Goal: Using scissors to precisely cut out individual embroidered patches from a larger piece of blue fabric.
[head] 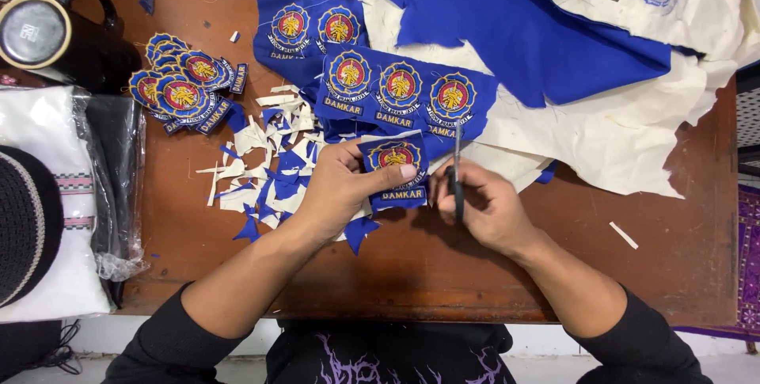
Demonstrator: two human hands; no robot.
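My left hand (342, 188) pinches a blue embroidered badge patch (396, 172) with a red and gold emblem, held just above the wooden table (443, 273). My right hand (484, 203) grips small scissors (457, 169), whose blades point away from me along the patch's right edge. Behind the patch lies a blue strip of uncut badges (400, 87) in a row. A pile of trimmed badges (184, 83) sits at the left.
Blue and white fabric scraps (265, 166) litter the table left of my hands. Large blue cloth (522, 28) and cream cloth (625, 131) cover the far right. A black mug (55, 36) and bagged white fabric (47, 210) stand at the left.
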